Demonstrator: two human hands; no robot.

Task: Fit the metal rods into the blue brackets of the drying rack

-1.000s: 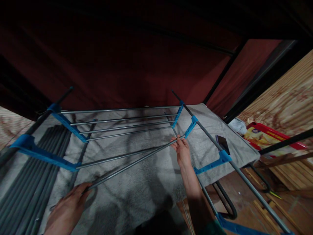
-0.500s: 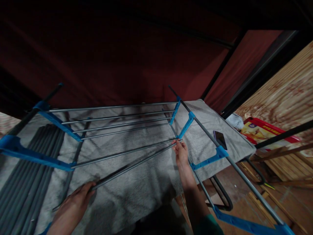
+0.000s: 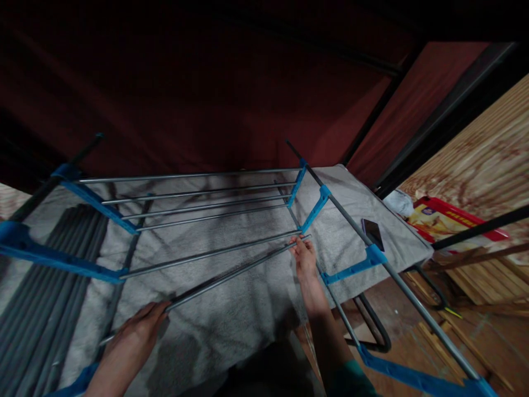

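Observation:
A loose grey metal rod (image 3: 231, 273) slants across a rack frame of grey rods and blue plastic brackets. My left hand (image 3: 138, 331) grips the rod's near end at the lower left. My right hand (image 3: 305, 256) pinches its far end beside a blue bracket (image 3: 314, 209), just below another fitted rod (image 3: 206, 255). The frame lies over a grey towel-covered table (image 3: 248, 309). Three more rods (image 3: 198, 201) span the frame's far section.
A bundle of dark grey rods (image 3: 45, 292) lies at the left on the towel. A black phone (image 3: 372, 229) rests at the table's right edge. A red box (image 3: 450, 223) and wooden slats (image 3: 487, 281) lie on the floor at right. A dark red curtain hangs behind.
The loose rod has been lowered slightly at its near end and my left hand has shifted right along it. My right hand stays at the far end by the bracket. The view shifted a little.

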